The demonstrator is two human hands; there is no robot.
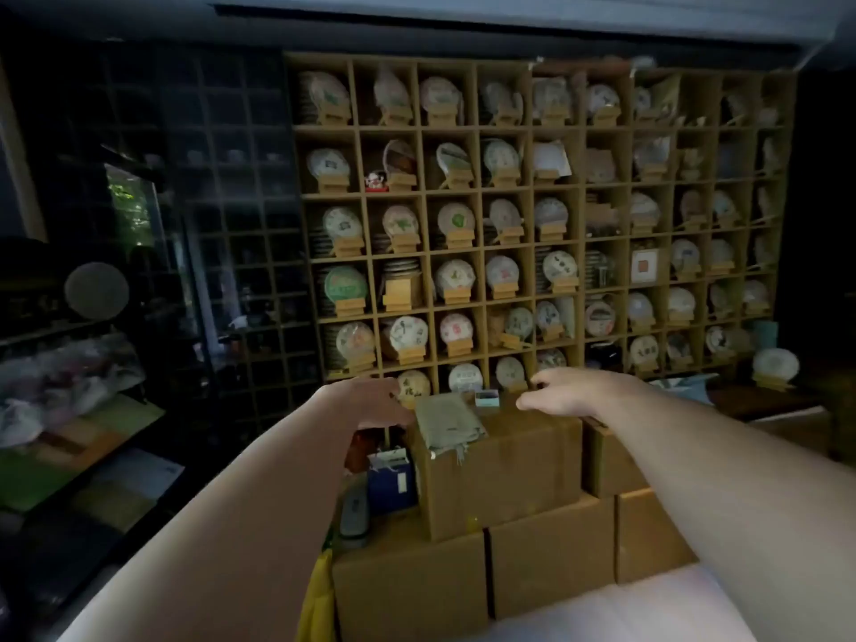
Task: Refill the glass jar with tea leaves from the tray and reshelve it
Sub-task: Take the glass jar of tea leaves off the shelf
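Note:
Both my bare arms reach forward over stacked cardboard boxes toward a wooden cubby shelf (532, 252) filled with wrapped tea cakes on small stands. My left hand (370, 403) hovers at the top box's left edge, beside a folded green cloth (447, 421); its fingertips are partly hidden. My right hand (569, 391) hangs over the same top box (505, 474), fingers loosely bent toward the left and holding nothing. A small blue-and-white packet (486, 397) lies between the hands. I cannot make out a glass jar or a tray of tea leaves.
More cardboard boxes (551, 563) are stacked below and to the right. A blue bag (393, 479) and a yellow cloth (319, 595) sit at their left. Dark shelving (222, 224) fills the left side. At the right, a tea cake on a stand (776, 366) rests on a low table.

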